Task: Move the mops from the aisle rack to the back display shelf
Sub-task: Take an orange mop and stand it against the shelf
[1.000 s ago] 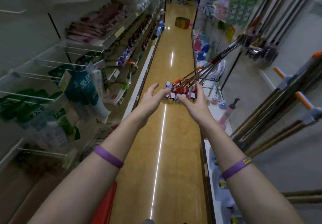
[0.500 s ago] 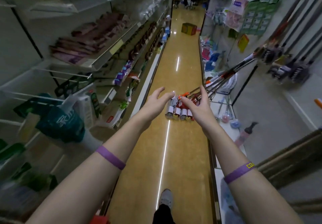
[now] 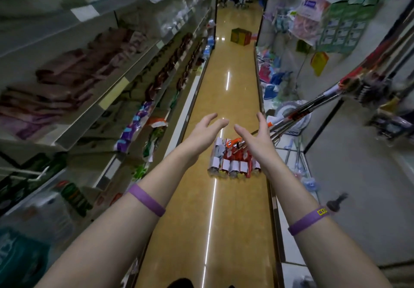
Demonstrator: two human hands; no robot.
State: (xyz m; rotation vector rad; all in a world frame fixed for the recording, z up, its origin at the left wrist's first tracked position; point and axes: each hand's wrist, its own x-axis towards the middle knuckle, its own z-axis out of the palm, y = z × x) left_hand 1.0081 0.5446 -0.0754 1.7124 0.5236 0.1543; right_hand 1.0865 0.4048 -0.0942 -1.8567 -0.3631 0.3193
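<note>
Our left hand (image 3: 205, 130) and right hand (image 3: 257, 138) reach forward, fingers spread, gripping nothing. The mops (image 3: 233, 164) lie bundled just beneath and beyond them, heads on the floor (image 3: 242, 220), handles (image 3: 313, 106) slanting up past our right hand. To gather them well, we judge it best to close both hands round the handles together, near the heads, so none slips loose. Blur hides the handle tops right of our right hand; that hand covers some handles.

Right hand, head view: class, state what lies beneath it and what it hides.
Beneath the right hand lie the packaged mop heads on the yellow floor. The hand covers where their handles join the heads.
</note>
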